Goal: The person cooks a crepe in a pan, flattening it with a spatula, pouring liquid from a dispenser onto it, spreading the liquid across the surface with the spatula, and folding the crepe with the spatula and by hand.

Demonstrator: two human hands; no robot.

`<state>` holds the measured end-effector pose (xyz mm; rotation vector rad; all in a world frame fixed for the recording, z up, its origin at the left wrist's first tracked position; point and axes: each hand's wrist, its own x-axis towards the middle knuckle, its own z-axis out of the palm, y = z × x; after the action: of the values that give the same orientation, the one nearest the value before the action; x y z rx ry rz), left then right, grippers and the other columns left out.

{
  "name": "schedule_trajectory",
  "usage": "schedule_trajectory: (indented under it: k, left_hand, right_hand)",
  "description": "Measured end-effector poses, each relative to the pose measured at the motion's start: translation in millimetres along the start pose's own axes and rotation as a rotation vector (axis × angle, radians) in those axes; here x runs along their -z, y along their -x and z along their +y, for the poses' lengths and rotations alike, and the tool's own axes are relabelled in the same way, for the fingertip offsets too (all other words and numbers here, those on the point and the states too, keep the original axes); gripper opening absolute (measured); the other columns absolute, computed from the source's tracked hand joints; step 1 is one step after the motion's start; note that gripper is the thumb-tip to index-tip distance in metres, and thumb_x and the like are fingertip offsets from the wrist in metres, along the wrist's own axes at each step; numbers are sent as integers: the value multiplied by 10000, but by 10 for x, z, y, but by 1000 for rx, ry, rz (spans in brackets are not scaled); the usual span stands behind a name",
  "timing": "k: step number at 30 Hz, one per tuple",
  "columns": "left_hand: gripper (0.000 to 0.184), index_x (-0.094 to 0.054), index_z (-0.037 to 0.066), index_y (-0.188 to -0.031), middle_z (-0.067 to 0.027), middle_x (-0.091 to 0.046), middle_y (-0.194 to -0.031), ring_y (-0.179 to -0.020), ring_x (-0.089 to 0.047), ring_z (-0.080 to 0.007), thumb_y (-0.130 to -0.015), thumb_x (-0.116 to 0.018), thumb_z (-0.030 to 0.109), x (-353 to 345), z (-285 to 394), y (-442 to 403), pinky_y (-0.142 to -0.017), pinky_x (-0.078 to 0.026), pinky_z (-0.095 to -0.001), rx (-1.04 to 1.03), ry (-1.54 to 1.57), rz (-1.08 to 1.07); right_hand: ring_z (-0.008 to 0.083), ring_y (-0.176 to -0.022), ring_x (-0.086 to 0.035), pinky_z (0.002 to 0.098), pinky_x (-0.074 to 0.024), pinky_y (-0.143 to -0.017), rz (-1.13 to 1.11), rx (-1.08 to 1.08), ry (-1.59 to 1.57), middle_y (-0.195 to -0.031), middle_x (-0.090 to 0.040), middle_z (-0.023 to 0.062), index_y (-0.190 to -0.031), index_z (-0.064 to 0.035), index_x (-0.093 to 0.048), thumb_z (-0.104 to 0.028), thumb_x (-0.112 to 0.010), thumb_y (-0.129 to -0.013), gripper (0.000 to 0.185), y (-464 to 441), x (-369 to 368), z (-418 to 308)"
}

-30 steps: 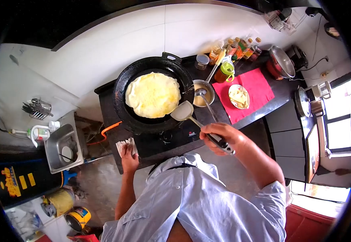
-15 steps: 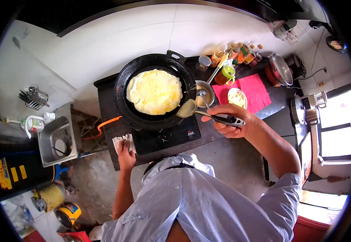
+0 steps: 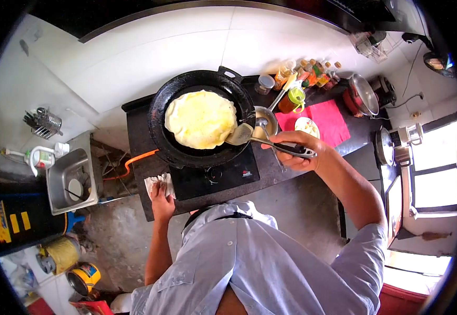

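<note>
A round, pale yellow flatbread (image 3: 200, 119) lies flat in a large black wok (image 3: 157, 142) on the stove. My right hand (image 3: 298, 150) is closed around the dark handle of a spatula (image 3: 240, 134). The blade reaches over the wok's right rim, at the lower right edge of the flatbread; I cannot tell whether it slides under. My left hand (image 3: 161, 198) grips a pale folded cloth (image 3: 158, 182) at the counter's front edge. Beside the wok, below the spatula's line, is a metal saucepan (image 3: 272, 116) of beige liquid, with a spoon or ladle in it.
On a pink cloth (image 3: 333, 123) stands a plate (image 3: 307, 126) of pale food. Behind it are a green-topped jar (image 3: 295, 97) and several bottles (image 3: 317, 73). A red pot (image 3: 362, 94) is at the right, a steel sink (image 3: 55, 181) at the left. An orange hose (image 3: 129, 168) leads to the stove.
The spatula in my right hand has moved slightly left and up, its blade now further over the wok and against the flatbread's edge. My left hand stays on the cloth.
</note>
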<state>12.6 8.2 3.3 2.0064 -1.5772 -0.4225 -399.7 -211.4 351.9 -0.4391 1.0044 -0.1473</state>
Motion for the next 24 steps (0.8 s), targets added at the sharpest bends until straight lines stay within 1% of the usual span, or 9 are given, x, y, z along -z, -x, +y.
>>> schedule_trajectory:
  k: [2,6,11,14,20,24]
  left_hand:
    - [553,-606,15,-1358,-239,-509,-1499,-1433,-423,-459,-820,-724,65,2,-15,4,-1207,-328,-519,-14,9,5]
    - [544,-610,14,-1351,-244,-520,-1486,-1425,-435,-458,-819,-715,54,28,6,-5,-1206,-332,-515,-42,4,2]
    - [533,-617,14,-1343,-244,-534,-1473,-1426,-439,-446,-819,-708,53,10,-1,1,-1213,-323,-515,-12,33,12]
    - [536,-618,15,-1343,-239,-534,-1477,-1426,-440,-444,-816,-708,49,18,0,-1,-1214,-323,-511,-14,30,10]
    - [544,-617,16,-1345,-236,-534,-1479,-1418,-448,-444,-810,-713,42,17,-37,-11,-1213,-324,-512,-47,46,13]
    - [545,-616,18,-1347,-242,-532,-1480,-1416,-449,-447,-813,-716,48,14,-25,4,-1210,-325,-510,-35,37,7]
  right_hand:
    - [95,-387,-407,244,-275,-294,-12,27,15,-633,-553,68,-1180,-11,-608,-350,-639,-1022,375,10,22,40]
    - [108,-375,-398,256,-270,-298,61,21,65,-604,-539,62,-1175,-35,-612,-341,-644,-1023,344,58,-16,43]
    - [130,-362,-410,279,-267,-303,115,50,86,-588,-563,60,-1170,-61,-616,-332,-650,-1020,312,6,13,37]
    - [132,-359,-421,286,-268,-302,126,96,116,-592,-581,58,-1133,-73,-628,-334,-669,-1007,293,-42,57,34]
    - [127,-370,-476,282,-298,-307,159,156,223,-586,-572,42,-933,-113,-629,-321,-717,-961,227,-15,14,-9]
    - [114,-390,-497,281,-313,-316,281,178,303,-595,-576,25,-885,-123,-619,-331,-728,-950,243,-5,-84,-21]
